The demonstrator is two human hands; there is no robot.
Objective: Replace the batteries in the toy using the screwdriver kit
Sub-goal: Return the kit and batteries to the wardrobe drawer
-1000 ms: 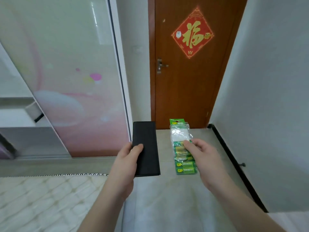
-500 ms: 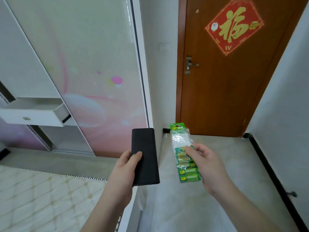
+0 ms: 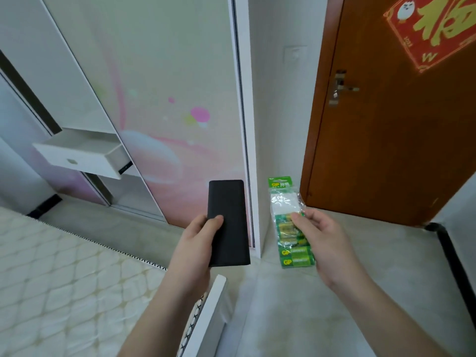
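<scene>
The left hand (image 3: 192, 249) grips a flat black case (image 3: 228, 222) by its lower edge, thumb pressed on its face. The right hand (image 3: 325, 242) pinches a green battery pack (image 3: 288, 222) at mid-length between thumb and fingers. Both items are held above the floor (image 3: 296, 305), side by side and apart, near a quilted mattress (image 3: 64, 279).

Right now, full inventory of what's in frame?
black case: 1, black, held upright in left hand
battery pack: 1, green and clear, in right hand
drawer: 1, white, pulled open at left
sliding door: 1, pink-patterned, behind the case
wooden door: 1, brown, closed, right
red decoration: 1, red and gold, on wooden door
mattress: 1, cream quilted, lower left
left hand: 1, gripping case
right hand: 1, gripping pack
</scene>
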